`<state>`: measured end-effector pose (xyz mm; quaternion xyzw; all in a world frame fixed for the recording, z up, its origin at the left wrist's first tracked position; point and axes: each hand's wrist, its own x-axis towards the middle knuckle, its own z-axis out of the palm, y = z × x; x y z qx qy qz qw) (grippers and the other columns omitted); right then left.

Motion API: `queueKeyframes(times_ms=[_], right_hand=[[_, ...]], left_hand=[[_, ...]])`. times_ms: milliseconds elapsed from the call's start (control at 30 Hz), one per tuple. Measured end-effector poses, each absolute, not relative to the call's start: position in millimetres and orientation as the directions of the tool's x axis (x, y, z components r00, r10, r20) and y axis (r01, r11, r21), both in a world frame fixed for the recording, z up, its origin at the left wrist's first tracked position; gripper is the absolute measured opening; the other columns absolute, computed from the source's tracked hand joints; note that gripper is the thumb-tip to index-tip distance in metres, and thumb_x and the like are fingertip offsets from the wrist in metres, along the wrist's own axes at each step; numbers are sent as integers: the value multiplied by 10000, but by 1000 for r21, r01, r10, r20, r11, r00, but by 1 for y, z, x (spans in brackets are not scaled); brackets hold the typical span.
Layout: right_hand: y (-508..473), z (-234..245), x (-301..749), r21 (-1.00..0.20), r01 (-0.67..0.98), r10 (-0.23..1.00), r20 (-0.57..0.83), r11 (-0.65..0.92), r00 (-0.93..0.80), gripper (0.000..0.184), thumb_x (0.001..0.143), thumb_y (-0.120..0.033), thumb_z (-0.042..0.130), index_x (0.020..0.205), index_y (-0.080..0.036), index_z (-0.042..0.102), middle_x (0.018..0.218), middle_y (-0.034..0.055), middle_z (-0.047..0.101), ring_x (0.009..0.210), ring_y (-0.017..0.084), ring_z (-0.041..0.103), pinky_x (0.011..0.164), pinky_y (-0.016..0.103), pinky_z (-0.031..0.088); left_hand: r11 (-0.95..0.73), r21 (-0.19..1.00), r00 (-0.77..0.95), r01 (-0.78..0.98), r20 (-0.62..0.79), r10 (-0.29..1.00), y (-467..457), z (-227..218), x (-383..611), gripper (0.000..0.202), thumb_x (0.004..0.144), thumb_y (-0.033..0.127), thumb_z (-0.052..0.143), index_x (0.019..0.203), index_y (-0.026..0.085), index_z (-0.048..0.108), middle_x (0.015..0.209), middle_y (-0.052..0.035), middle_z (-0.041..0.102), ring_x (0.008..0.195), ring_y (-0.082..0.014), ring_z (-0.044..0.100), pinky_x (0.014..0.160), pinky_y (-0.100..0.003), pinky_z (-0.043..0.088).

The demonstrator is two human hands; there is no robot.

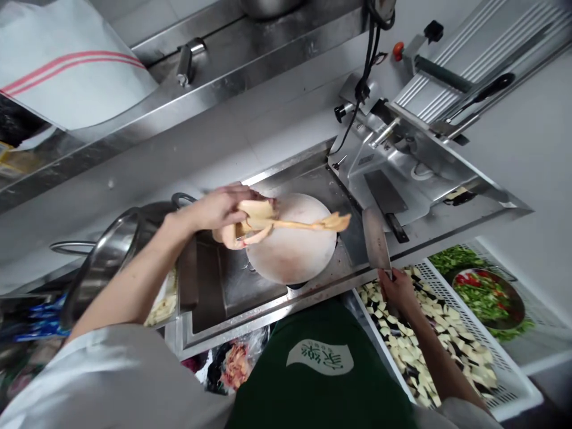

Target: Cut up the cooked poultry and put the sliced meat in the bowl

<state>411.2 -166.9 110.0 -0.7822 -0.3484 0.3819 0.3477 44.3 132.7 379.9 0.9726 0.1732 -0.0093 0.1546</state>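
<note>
My left hand (pixel 217 207) is closed on a pale yellow piece of plucked chicken (pixel 255 213), with a thin leg and foot stretching out to the right. It is over the round white cutting board (pixel 292 259), which has reddish stains; I cannot tell whether the chicken touches the board. My right hand (pixel 397 290) grips a cleaver (pixel 376 239) by its handle, right of the board, with the broad blade pointing up and away from me. A second cleaver (pixel 385 190) lies beyond it by the slicing machine.
The metal slicer (pixel 447 143) stands at the back right. A white crate (pixel 509 375) of cut eggplant sits below my right arm, beside a bowl (pixel 487 298) of chopped vegetables. At left is a large steel pot (pixel 114 244). A steel shelf (pixel 250 65) runs overhead.
</note>
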Motion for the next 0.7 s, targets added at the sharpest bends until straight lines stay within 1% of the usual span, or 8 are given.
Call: queueKeyframes(times_ms=[100, 233, 333, 400, 467, 500, 600, 700], right_hand=[[-169, 108, 408, -817, 256, 796, -349, -517, 494, 377, 820, -573, 525, 613, -265, 458, 395, 2, 525, 354, 162, 511, 425, 276, 400], [-164, 108, 405, -801, 295, 796, -331, -521, 507, 371, 819, -570, 510, 623, -258, 470, 393, 4, 519, 361, 159, 501, 424, 273, 393], [-157, 111, 402, -775, 344, 797, -318, -530, 513, 369, 814, -569, 509, 625, -252, 489, 404, 13, 526, 382, 163, 505, 436, 274, 387], [-151, 112, 399, -759, 370, 805, -328, -536, 494, 368, 816, -565, 503, 624, -251, 500, 407, 19, 529, 394, 168, 506, 446, 279, 387], [-144, 112, 395, -749, 391, 816, -339, -535, 469, 373, 818, -566, 502, 615, -253, 502, 412, 26, 535, 410, 174, 512, 460, 284, 393], [-140, 111, 393, -746, 398, 821, -344, -534, 456, 378, 821, -568, 503, 608, -255, 499, 415, 29, 538, 416, 176, 514, 467, 286, 397], [-127, 106, 387, -743, 404, 831, -371, -533, 414, 398, 833, -576, 502, 589, -262, 485, 419, 32, 542, 410, 179, 513, 472, 291, 407], [-112, 102, 381, -729, 438, 845, -387, -526, 370, 389, 839, -566, 510, 596, -262, 489, 415, 28, 543, 408, 183, 522, 472, 290, 413]], left_hand=[[-905, 294, 951, 307, -63, 303, 124, 298, 54, 270, 921, 378, 566, 1074, 182, 672, 1096, -115, 631, 1106, -288, 555, 1049, -438, 427], [-855, 269, 896, 444, -106, 432, 111, 181, 56, 233, 891, 293, 584, 1063, 185, 699, 1073, -127, 628, 1065, -304, 529, 1024, -478, 416], [-782, 342, 835, 522, -15, 550, 93, 129, 45, 288, 882, 251, 598, 1150, 203, 690, 1169, -130, 607, 1146, -310, 486, 1050, -489, 385], [-679, 403, 701, 614, 118, 703, 77, 111, 30, 367, 872, 300, 655, 1230, 221, 664, 1298, -143, 559, 1266, -336, 429, 1109, -519, 322], [-485, 513, 428, 708, 235, 873, 60, 96, 13, 503, 822, 379, 746, 1285, 221, 632, 1363, -165, 516, 1329, -363, 394, 1145, -534, 271], [-370, 592, 276, 716, 247, 929, 52, 89, 6, 567, 788, 404, 786, 1296, 215, 620, 1352, -173, 521, 1328, -369, 406, 1150, -528, 267], [-81, 833, -40, 547, 123, 992, 38, 67, -4, 627, 732, 386, 838, 1286, 201, 610, 1273, -165, 581, 1297, -346, 470, 1142, -473, 306], [139, 964, -158, 227, -105, 982, 44, 51, -2, 660, 704, 313, 854, 1298, 202, 588, 1211, -135, 633, 1226, -298, 545, 1062, -401, 408]])
